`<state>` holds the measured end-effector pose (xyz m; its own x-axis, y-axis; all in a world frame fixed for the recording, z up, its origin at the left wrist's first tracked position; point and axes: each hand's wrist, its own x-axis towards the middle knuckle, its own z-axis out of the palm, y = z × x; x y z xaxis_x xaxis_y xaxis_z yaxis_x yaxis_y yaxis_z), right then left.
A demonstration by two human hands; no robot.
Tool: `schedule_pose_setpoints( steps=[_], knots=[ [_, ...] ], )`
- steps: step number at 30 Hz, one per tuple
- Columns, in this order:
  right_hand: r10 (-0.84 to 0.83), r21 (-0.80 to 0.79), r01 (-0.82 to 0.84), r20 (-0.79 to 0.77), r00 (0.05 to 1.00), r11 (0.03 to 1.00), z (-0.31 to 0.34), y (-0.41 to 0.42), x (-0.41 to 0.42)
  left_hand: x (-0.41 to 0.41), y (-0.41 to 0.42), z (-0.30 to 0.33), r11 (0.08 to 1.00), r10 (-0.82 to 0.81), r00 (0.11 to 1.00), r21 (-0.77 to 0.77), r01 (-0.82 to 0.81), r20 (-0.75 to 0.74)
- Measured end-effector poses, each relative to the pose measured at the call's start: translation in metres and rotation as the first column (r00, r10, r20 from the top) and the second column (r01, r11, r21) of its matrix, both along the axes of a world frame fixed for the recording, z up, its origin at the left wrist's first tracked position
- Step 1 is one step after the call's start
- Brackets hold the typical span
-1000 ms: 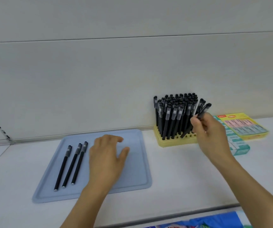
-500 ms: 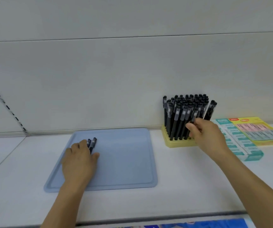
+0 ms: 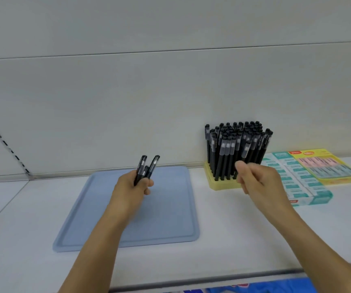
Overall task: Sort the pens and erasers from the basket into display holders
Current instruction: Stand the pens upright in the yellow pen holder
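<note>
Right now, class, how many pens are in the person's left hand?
3, though one is partly hidden: all stand bunched in the left hand, pens fanning upward above the blue tray.

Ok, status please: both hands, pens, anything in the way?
Left hand grips black pens. Right hand empty, by yellow holder. Nothing between them.

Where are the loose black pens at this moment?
In the head view, the loose black pens are held in the left hand, raised above the blue tray, left of the yellow pen holder.
</note>
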<state>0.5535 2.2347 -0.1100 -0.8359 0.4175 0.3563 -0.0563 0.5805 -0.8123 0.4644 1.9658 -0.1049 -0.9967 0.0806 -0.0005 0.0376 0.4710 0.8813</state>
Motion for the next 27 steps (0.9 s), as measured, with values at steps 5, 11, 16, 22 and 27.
schedule_pose_setpoints(
  steps=[5, 11, 16, 22, 27],
  knots=[
    [0.365, -0.157, -0.368, -0.044, 0.93, 0.917, 0.024, -0.042, -0.004, 0.028, 0.054, 0.026, 0.851, -0.434, 0.899, 0.299, 0.432, -0.061],
    [0.146, -0.262, -0.183, -0.152, 0.978, 0.948, 0.039, -0.023, -0.003, 0.036, 0.081, 0.017, 0.855, -0.402, 0.912, 0.326, 0.404, -0.074],
    [-0.182, -0.025, 0.18, -0.197, 0.963, 0.983, 0.044, 0.03, -0.002, 0.031, 0.075, 0.01, 0.853, -0.297, 0.954, 0.438, 0.282, -0.036],
    [-0.159, 0.213, 0.18, -0.115, 0.981, 0.96, 0.029, 0.045, -0.019, 0.034, 0.08, 0.005, 0.84, -0.318, 0.948, 0.454, 0.297, -0.031],
    [-0.112, 0.275, 0.097, 0.04, 0.993, 0.957, 0.012, 0.042, -0.025, 0.034, 0.079, 0.005, 0.822, -0.313, 0.949, 0.494, 0.285, -0.026]
  ],
)
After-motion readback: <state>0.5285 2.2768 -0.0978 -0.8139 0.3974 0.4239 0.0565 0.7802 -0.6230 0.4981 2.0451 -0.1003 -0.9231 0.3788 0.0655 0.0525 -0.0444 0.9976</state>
